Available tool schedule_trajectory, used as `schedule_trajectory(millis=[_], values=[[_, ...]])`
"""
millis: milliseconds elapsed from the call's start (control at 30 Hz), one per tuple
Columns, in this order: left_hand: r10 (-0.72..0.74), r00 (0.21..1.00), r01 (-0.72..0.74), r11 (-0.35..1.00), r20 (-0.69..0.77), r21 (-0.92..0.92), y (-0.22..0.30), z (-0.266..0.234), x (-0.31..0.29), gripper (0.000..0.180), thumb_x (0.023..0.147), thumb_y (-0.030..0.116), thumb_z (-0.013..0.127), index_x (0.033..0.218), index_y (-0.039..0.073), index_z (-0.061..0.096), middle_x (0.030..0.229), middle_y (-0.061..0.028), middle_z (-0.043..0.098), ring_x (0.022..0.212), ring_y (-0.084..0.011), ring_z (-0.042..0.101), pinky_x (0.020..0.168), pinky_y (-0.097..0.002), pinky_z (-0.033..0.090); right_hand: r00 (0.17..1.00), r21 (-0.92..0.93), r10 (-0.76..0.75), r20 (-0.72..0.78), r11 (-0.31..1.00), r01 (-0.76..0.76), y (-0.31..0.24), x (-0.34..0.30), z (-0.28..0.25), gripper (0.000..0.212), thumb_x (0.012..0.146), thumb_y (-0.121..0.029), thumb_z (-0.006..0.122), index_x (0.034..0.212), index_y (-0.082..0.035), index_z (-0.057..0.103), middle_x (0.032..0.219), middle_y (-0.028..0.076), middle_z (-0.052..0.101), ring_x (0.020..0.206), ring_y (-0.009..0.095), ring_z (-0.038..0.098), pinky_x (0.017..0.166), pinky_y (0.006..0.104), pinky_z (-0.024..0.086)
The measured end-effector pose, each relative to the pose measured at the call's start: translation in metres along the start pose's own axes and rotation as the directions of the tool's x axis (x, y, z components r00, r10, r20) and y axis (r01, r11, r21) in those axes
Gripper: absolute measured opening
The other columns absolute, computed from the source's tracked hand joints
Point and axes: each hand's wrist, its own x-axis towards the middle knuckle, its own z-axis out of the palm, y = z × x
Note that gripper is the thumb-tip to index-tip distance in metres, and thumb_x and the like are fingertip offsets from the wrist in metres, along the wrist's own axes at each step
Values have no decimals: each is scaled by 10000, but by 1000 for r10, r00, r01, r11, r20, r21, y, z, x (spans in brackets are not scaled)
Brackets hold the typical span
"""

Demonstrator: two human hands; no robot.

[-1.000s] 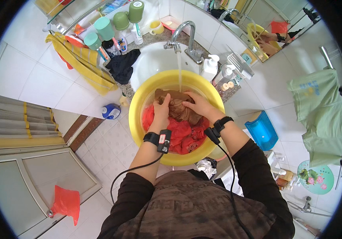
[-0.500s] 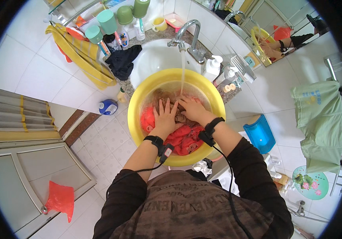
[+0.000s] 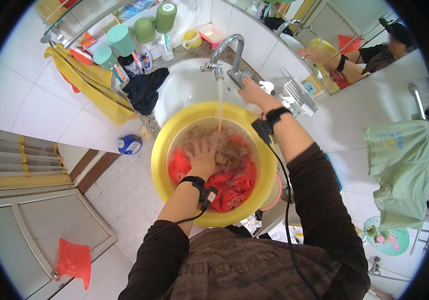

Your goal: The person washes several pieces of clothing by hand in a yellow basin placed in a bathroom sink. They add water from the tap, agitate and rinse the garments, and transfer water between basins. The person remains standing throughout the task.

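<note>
Water runs from the chrome faucet (image 3: pixel 232 47) into a large yellow basin (image 3: pixel 162 165) resting over the sink. Inside, wet red clothes (image 3: pixel 232 187) and a brownish cloth (image 3: pixel 227 157) lie in the water. My left hand (image 3: pixel 202 157) is spread open, palm down on the clothes, its fingers in the water. Beyond the basin's far right rim, my right hand (image 3: pixel 257 94) reaches to the faucet's base, fingers extended at its right end. Whether those fingertips touch the metal is hard to see.
Behind the basin is the white sink (image 3: pixel 184 82), with a black cloth (image 3: pixel 147 90) at its left edge. White pump bottles (image 3: pixel 267 87) stand right of the faucet, partly behind my right hand. Cups (image 3: pixel 120 40) line the back left. A blue bottle (image 3: pixel 130 144) is on the left.
My right hand has left the clothes and moved up and right to the faucet's base. My left hand stays on the clothes, fingers now lower in the water. The view has shifted slightly.
</note>
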Motion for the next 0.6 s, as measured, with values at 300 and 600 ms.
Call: schedule_trajectory(millis=[300,600], values=[[-31,999,29,997,30,73,-5,17,14,728,808,287,623,1452,234,287,1542,-113,133,1407,-419,52,1025,-732,118,895,-349,180,407,937,-30,3,62,13,629,912,-354,435,1335,109,389,1461,270,271,1340,432,280,1109,495,197],[-68,995,54,982,72,180,3,9,15,802,784,333,669,1462,211,260,1552,-124,68,1406,-434,-2,1023,-739,104,875,-455,161,457,888,74,-3,43,19,630,923,-363,362,1302,137,413,1295,279,485,1282,407,385,1154,470,70]])
